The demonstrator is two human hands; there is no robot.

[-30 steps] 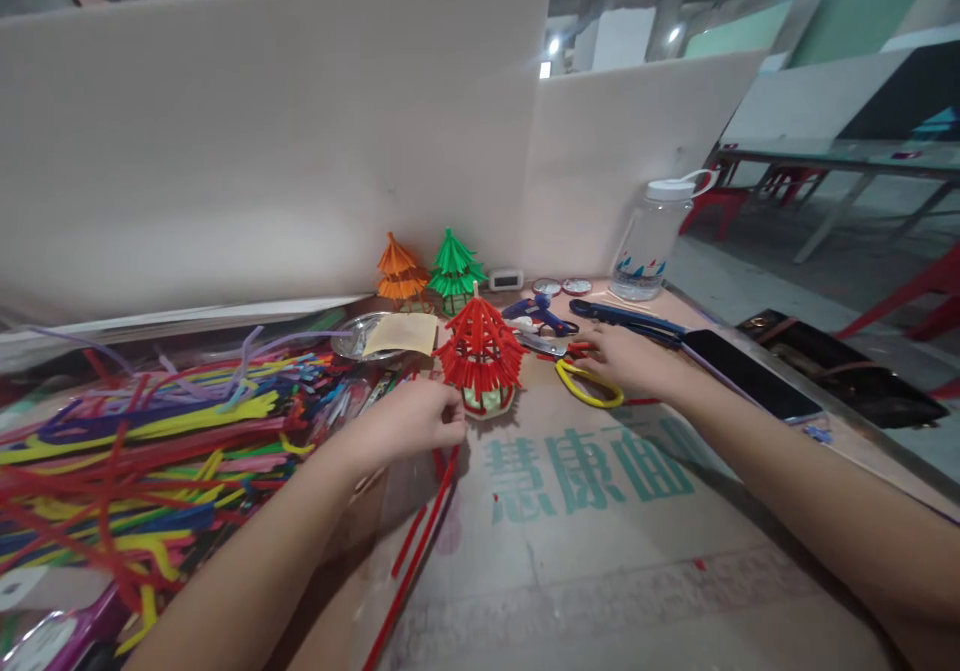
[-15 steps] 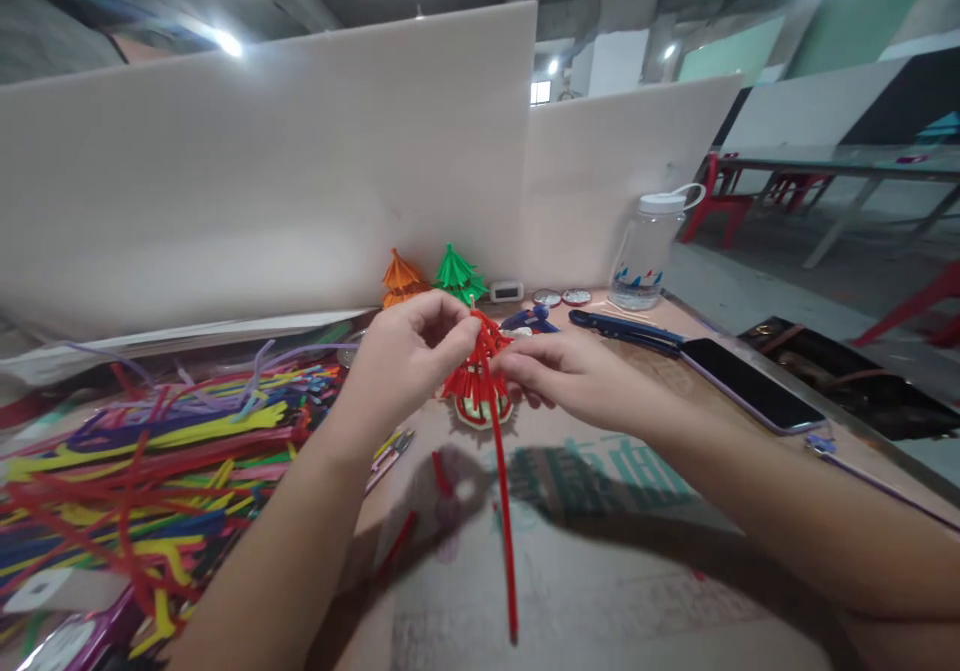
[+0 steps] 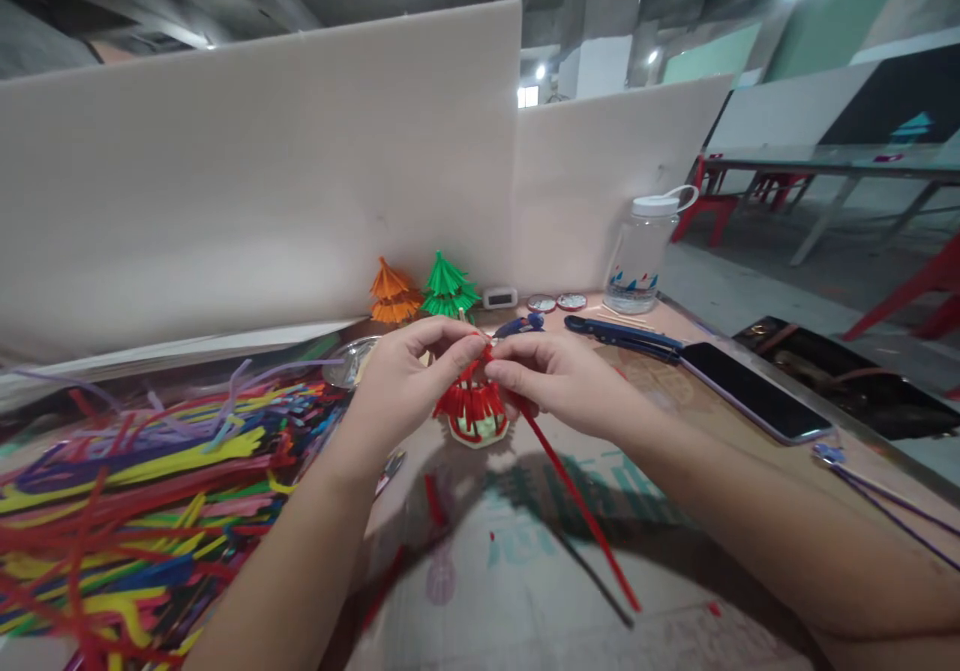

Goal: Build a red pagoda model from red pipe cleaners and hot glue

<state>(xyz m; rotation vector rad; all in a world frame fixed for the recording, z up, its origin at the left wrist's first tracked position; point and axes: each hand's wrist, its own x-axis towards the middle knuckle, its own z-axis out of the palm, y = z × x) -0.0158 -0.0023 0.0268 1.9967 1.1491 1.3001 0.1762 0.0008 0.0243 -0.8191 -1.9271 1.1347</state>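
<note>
In the middle of the table stands a small red tiered model [image 3: 470, 399] made of pipe cleaners, with a pale base and a thin stick rising at its top. My left hand [image 3: 416, 376] is closed at the model's upper part, thumb and forefinger pinching red pipe cleaner there. From the right, my right hand [image 3: 559, 376] pinches a long red pipe cleaner [image 3: 581, 506], whose free end slants down toward the lower right. The fingertips of both hands nearly meet and cover the top of the model. Behind them are an orange [image 3: 394, 296] and a green [image 3: 448, 286] tiered pipe-cleaner piece.
Many coloured pipe cleaners [image 3: 150, 491] lie heaped at the left, near a round metal dish [image 3: 346, 366]. To the right are dark-blue pliers [image 3: 622, 338], a phone [image 3: 754, 391] and a water bottle [image 3: 636, 261]. A white partition [image 3: 300, 181] stands behind.
The red pipe cleaner's free end has swung from hanging straight down to slanting right. My right hand has moved slightly closer to my left fingertips. The view has shifted a little.
</note>
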